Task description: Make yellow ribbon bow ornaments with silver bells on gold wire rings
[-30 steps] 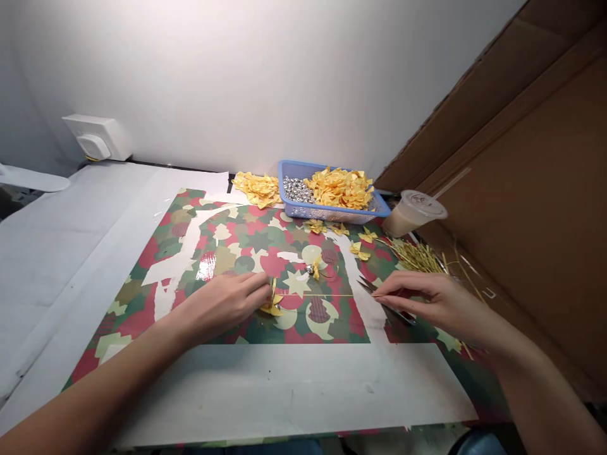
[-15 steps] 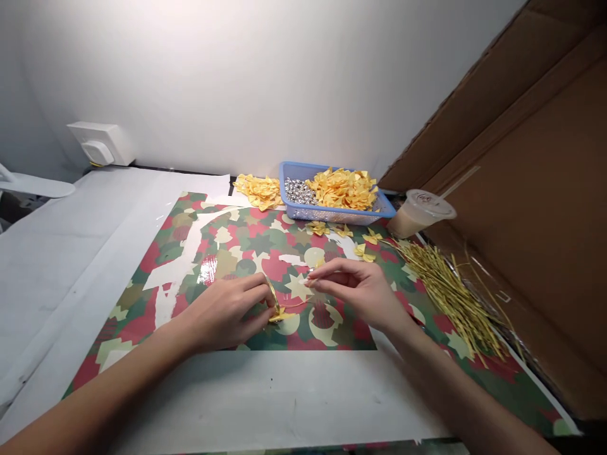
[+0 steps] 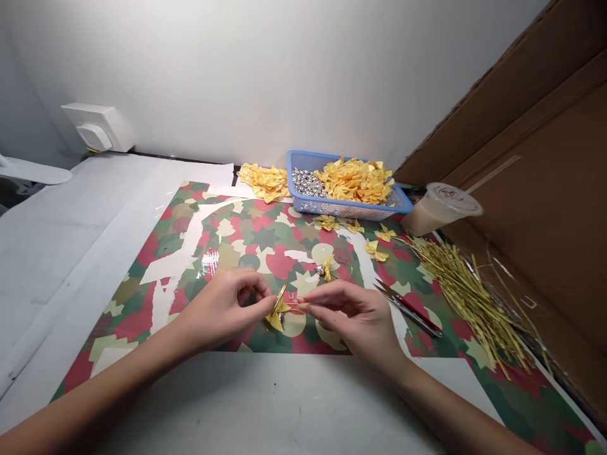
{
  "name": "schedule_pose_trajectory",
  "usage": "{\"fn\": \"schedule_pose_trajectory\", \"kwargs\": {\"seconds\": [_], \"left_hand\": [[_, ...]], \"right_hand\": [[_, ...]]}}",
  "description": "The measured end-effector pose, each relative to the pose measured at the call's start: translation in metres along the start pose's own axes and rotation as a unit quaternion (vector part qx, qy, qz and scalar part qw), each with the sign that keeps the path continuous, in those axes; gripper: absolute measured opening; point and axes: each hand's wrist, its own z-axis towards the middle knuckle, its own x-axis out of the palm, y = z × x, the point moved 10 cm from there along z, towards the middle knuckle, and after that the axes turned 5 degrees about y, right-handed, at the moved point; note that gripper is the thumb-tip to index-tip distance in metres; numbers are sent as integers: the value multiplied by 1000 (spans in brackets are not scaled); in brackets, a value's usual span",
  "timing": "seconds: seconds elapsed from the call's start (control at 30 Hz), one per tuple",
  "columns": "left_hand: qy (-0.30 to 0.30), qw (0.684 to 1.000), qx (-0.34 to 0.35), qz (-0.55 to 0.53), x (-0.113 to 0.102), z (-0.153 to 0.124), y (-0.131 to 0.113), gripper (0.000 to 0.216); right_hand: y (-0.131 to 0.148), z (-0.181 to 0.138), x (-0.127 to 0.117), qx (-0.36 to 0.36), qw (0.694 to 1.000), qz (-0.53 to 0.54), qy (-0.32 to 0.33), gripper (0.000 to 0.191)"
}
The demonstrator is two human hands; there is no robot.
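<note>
My left hand (image 3: 230, 306) is closed, thumb and finger pinching a small yellow ribbon flower (image 3: 275, 320) by its bent gold stem. Low over the patterned sheet, a bit of silver shows among the petals. Just to the right, the fingertips of my right hand (image 3: 353, 309) are pinched together on a thin thread-like strand (image 3: 293, 304), which stretches toward the flower. Whether it is thread or wire I cannot tell. Behind my right hand lies another yellow ribbon flower with a silver bead (image 3: 321, 270).
A blue basket (image 3: 351, 207) holds silver beads and yellow ribbon pieces; more ribbon pieces (image 3: 263, 182) lie beside it. Scissors or snips (image 3: 410, 308), gold stems (image 3: 467, 294) and a lidded drink cup (image 3: 439, 208) are on the right, by a cardboard wall (image 3: 535, 164).
My right hand has moved down, closer to my left. My left hand has turned the flower, its stem now upright. The flower with the bead and the scissors have come into fuller view.
</note>
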Motion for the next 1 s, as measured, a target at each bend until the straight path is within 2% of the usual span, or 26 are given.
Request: {"fn": "schedule_pose_trajectory", "kwargs": {"seconds": [0.3, 0.5, 0.63, 0.83, 1.0], "left_hand": [[-12, 1000, 5, -11, -2, 0, -1, 19], [-3, 1000, -10, -22, 0, 1, 2, 20], [12, 1000, 15, 21, -3, 1, -3, 22], [19, 990, 107, 91, -7, -1, -16, 13], [16, 988, 110, 110, -6, 1, -10, 13]], "right_hand": [[18, -11, 15, -113, 983, -145, 7, 11], [23, -13, 21, -154, 972, -179, 8, 11], [17, -10, 21, -133, 976, -170, 3, 11], [0, -5, 19, -58, 992, -112, 2, 9], [-1, -3, 18, -51, 994, -94, -3, 9]]}}
